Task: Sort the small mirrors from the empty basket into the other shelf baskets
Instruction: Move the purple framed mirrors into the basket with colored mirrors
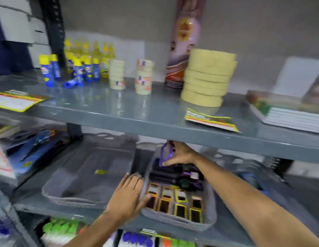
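Under the upper shelf (pixel 155 120), on the lower shelf, two grey baskets sit side by side. The left basket (pixel 80 179) is almost bare; only a small yellow tag lies in it. The right basket (pixel 205 218) holds rows of small framed mirrors (pixel 180 202), orange and yellow frames toward the near edge, dark and purple ones behind. The right hand (pixel 180 154) is pinched shut on a purple mirror (pixel 166 154), held tilted with its long axis near upright, directly above the far end of the right basket. The left hand (pixel 130 195) lies flat and open, holding nothing, pressed against that basket's left wall. The mirror appears set to go down into the dark rows just below it; the right hand is nearer.
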`<control>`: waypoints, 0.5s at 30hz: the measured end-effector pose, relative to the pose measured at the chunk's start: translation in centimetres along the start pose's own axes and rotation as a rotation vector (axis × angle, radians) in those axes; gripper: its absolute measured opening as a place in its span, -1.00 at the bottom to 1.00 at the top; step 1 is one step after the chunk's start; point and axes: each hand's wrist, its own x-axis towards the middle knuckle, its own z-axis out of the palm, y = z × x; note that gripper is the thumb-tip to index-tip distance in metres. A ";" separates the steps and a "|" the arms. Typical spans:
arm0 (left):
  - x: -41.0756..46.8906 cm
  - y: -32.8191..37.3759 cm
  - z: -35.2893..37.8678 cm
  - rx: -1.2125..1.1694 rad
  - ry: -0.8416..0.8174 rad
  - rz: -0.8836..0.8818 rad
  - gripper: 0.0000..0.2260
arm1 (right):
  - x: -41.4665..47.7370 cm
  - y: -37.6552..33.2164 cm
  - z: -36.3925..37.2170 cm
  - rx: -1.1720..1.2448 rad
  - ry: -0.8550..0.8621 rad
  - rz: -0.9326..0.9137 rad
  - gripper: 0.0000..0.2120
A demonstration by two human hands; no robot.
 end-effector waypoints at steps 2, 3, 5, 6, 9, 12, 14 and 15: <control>2.2 3.9 0.4 -0.021 0.011 0.064 -0.44 | -3.6 3.2 -3.2 -0.050 0.028 0.067 -0.33; 3.5 7.0 0.8 -0.033 0.021 0.111 -0.42 | -6.5 5.5 -5.2 -0.092 0.052 0.113 -0.37; 5.1 11.3 1.6 -0.053 -0.020 0.179 -0.40 | -10.5 8.6 -8.0 -0.179 0.108 0.154 -0.41; 5.9 13.5 2.1 -0.074 -0.029 0.208 -0.39 | -12.5 10.5 -9.2 -0.221 0.137 0.183 -0.37; 7.3 19.3 3.7 -0.142 -0.046 0.281 -0.42 | -18.1 15.7 -12.1 -0.324 0.187 0.260 -0.20; 8.5 24.9 4.5 -0.222 -0.083 0.336 -0.50 | -23.4 20.7 -14.5 -0.374 0.149 0.333 -0.31; 8.9 27.7 5.0 -0.242 -0.125 0.354 -0.48 | -25.9 23.7 -15.1 -0.365 0.096 0.379 -0.32; 9.2 28.9 5.5 -0.234 -0.138 0.372 -0.47 | -26.7 24.9 -15.1 -0.355 0.065 0.405 -0.33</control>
